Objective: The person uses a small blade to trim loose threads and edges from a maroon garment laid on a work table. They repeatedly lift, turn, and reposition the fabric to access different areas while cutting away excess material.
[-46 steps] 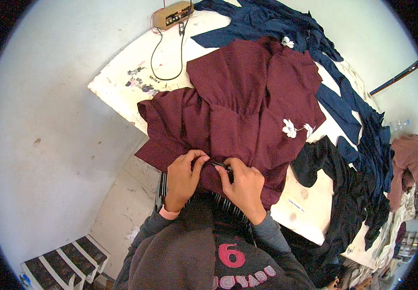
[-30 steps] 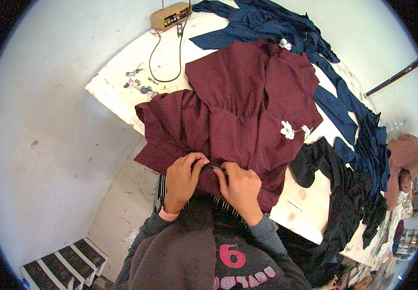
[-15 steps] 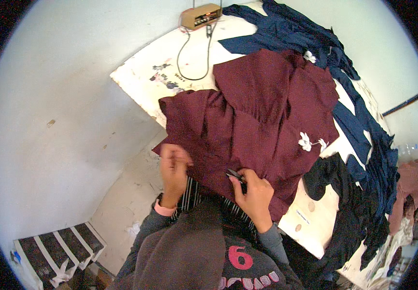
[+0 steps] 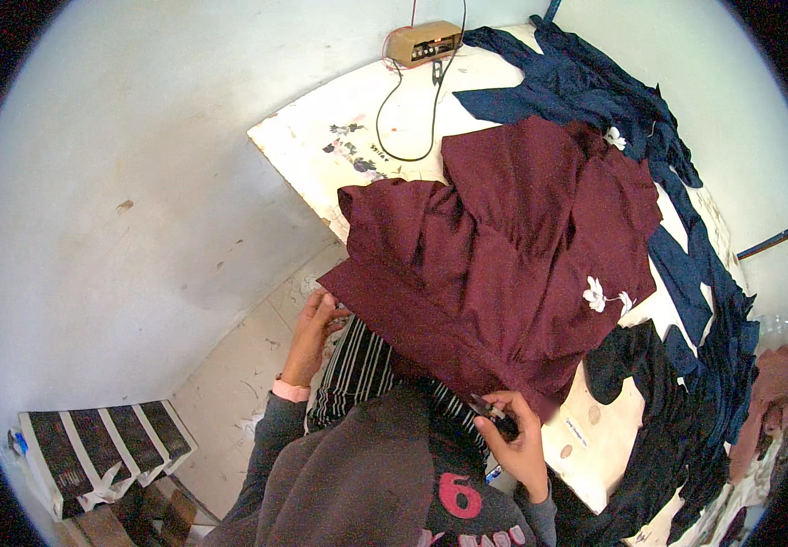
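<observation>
Maroon garment (image 4: 503, 242) lies beside the fingers (image 4: 326, 308) of the left hand (image 4: 308, 334).

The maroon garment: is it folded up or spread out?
Mostly spread out, though rumpled: the maroon garment lies in broad, creased panels across the white table, its near part reaching over the person's striped clothing.

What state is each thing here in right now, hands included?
Maroon garment: spread, wrinkled, partly off the table
Left hand: at the garment's left corner; grip unclear
Right hand: closed around the small dark tool
Small dark tool: held; open or shut unclear
Navy fabric: crumpled
Black fabric: bunched up
Cable: looped
Tan box: open-fronted
</observation>
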Demonstrator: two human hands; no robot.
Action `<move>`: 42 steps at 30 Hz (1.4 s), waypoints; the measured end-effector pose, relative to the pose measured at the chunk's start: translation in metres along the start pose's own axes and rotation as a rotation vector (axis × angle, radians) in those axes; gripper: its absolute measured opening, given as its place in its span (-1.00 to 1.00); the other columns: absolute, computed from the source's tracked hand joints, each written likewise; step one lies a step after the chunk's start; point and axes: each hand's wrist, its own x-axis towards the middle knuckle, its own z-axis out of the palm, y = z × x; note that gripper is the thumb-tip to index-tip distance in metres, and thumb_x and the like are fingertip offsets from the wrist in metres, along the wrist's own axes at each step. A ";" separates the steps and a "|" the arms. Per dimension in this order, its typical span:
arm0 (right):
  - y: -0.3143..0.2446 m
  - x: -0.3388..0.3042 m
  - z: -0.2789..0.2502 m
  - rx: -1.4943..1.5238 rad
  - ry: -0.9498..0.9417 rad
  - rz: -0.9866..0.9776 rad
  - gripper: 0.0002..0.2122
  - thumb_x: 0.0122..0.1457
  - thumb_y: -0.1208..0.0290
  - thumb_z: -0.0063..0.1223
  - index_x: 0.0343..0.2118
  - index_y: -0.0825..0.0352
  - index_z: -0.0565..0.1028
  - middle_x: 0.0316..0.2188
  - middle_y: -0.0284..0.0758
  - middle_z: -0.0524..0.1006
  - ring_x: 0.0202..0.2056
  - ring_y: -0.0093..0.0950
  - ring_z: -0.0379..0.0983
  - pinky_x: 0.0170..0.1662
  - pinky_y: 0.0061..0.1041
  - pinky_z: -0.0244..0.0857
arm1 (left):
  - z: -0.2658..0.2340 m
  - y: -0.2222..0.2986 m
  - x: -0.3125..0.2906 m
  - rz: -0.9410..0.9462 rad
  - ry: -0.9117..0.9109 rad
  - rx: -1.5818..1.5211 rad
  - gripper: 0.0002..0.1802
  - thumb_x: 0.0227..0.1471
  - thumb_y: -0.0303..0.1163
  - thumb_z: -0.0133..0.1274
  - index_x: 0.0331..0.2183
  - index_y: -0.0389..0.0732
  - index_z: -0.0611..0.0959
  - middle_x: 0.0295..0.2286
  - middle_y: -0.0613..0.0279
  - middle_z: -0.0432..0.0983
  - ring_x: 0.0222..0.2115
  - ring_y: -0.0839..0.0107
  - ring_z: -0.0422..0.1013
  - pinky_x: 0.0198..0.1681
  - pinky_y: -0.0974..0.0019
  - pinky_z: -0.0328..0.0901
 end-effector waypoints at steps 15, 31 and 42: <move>0.026 0.012 -0.002 -0.204 0.182 0.030 -0.78 0.17 0.38 0.29 -0.16 0.28 0.54 -0.44 -0.24 0.58 -0.41 -0.38 0.54 -0.29 -0.42 0.38 | -0.209 -0.057 0.069 0.384 0.491 -0.607 -0.53 0.32 -0.28 0.06 0.18 -0.23 0.45 0.01 0.24 0.48 -0.20 0.45 0.46 -0.12 0.43 0.37; 0.022 0.012 -0.010 -0.275 0.069 0.059 -0.72 0.12 0.38 0.33 -0.13 0.28 0.53 -0.40 -0.26 0.59 -0.34 -0.39 0.54 -0.22 -0.42 0.39 | -0.016 -0.037 0.023 -0.013 -0.159 -0.050 -0.54 0.26 -0.11 0.14 0.07 -0.19 0.60 -0.13 0.31 0.62 -0.21 0.50 0.50 -0.13 0.35 0.35; 0.029 0.012 -0.010 -0.255 0.046 0.058 -0.72 0.13 0.39 0.31 -0.12 0.29 0.52 -0.37 -0.22 0.60 -0.32 -0.36 0.55 -0.19 -0.41 0.39 | -0.158 -0.105 0.004 -0.109 0.335 -0.057 -0.45 0.26 -0.22 0.11 0.22 -0.12 0.46 -0.06 0.42 0.59 -0.14 0.57 0.45 -0.15 0.49 0.29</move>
